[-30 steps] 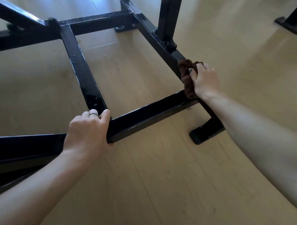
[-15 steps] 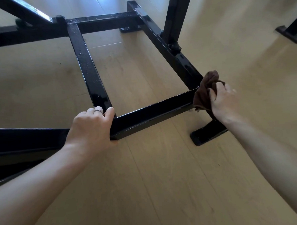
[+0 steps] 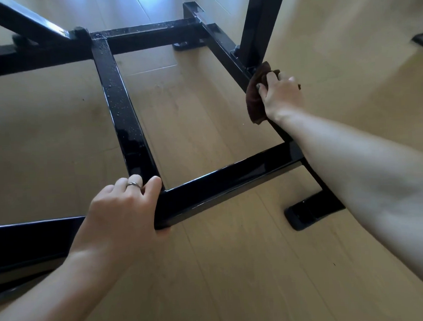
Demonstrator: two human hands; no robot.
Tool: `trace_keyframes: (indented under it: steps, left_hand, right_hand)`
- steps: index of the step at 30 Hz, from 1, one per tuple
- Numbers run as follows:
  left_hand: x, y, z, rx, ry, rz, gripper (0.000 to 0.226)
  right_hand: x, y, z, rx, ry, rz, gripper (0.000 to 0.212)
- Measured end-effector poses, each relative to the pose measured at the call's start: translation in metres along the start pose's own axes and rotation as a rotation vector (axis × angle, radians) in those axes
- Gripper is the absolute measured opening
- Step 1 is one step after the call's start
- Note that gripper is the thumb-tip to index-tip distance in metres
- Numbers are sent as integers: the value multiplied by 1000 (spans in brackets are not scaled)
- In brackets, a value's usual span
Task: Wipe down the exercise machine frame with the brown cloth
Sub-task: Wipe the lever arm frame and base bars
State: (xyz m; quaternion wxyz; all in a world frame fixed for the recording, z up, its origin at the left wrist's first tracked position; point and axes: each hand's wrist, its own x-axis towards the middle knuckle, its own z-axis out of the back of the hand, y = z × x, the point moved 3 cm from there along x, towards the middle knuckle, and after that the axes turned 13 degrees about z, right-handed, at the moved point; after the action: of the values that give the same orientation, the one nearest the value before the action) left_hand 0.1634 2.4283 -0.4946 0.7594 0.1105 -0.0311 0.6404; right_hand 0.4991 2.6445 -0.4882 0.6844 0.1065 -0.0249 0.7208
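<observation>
the floor [image 3: 210,269] is laid in pale wooden planks with fine seams, matt in finish, and a bluish glare is seen on it at the far end of the room. a separate black foot [image 3: 422,42] is noted at the right edge, well apart from the main structure.

the exercise machine frame [image 3: 226,181] is observed resting on the floor, built of square black tubes with a glossy finish. a near cross tube, a middle rail [image 3: 121,115] running away from the viewer, a right rail and a far cross tube [image 3: 151,35] are joined into a rectangle. water droplets are seen on the middle rail and the far cross tube. an upright post [image 3: 257,22] rises from the right rail, and a flat black foot [image 3: 309,214] is seen at the near right corner.

the left hand [image 3: 125,212] is closed over the near cross tube at its joint with the middle rail, fingers curled over the top and thumb beneath. a ring [image 3: 133,185] is worn on one finger.

the right hand [image 3: 281,94] is extended with the arm nearly straight, fingers wrapped over the brown cloth [image 3: 255,102]. the cloth, soft and crumpled, is pressed against the right rail just below the base of the upright post, with a fold hanging down on the inner side of the rail.
</observation>
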Motion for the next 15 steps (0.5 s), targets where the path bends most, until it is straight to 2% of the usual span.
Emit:
trace_keyframes:
  steps: [7,12,15]
  left_hand:
    - [-2,-2,4,-15,-8,1,58]
    - [-4,-2,8,12,41,1,62]
    - [-4,-4,15,106,92,29,67]
  right_hand:
    - [-13,-4,7,16,48,20,42]
    - [-78,-23,20,-20,4,-29,44]
    - [-123,-32,29,-63,-27,-72,44]
